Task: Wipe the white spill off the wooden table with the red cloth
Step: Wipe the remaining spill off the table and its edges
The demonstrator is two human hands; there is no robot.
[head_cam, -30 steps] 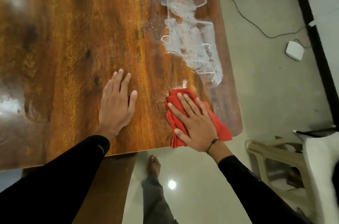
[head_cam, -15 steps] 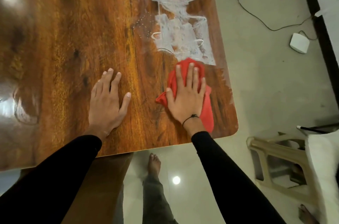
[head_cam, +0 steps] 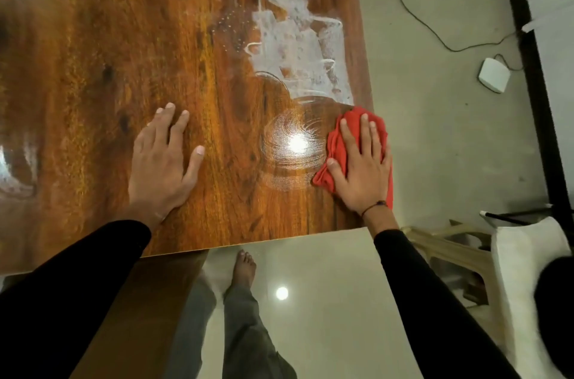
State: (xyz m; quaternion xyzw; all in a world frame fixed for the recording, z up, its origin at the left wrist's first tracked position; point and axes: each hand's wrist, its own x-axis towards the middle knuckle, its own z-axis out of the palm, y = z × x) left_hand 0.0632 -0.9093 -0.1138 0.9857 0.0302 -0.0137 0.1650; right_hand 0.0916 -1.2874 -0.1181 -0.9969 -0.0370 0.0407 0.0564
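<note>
A white smeared spill (head_cam: 298,46) covers the far right part of the wooden table (head_cam: 124,52). My right hand (head_cam: 362,167) lies flat on the red cloth (head_cam: 337,142) and presses it against the table's right edge, just below the spill's lower end. The cloth's right side hangs slightly past the edge. A shiny patch with faint circular streaks (head_cam: 292,148) lies to the left of the cloth. Fingers spread, my left hand (head_cam: 164,161) rests flat on the bare wood near the front edge.
The table's front edge runs just below my wrists. On the floor to the right lie a black cable (head_cam: 419,15) and a white box (head_cam: 494,75). A beige plastic stool (head_cam: 450,245) and a white object (head_cam: 525,285) stand at the lower right. A bare foot (head_cam: 243,267) stands under the table's front edge.
My right hand has slid the red cloth from the spill's lower edge to the right edge of the table. The spill's lower part is gone, leaving a shiny streaked patch. The left hand stays flat.
</note>
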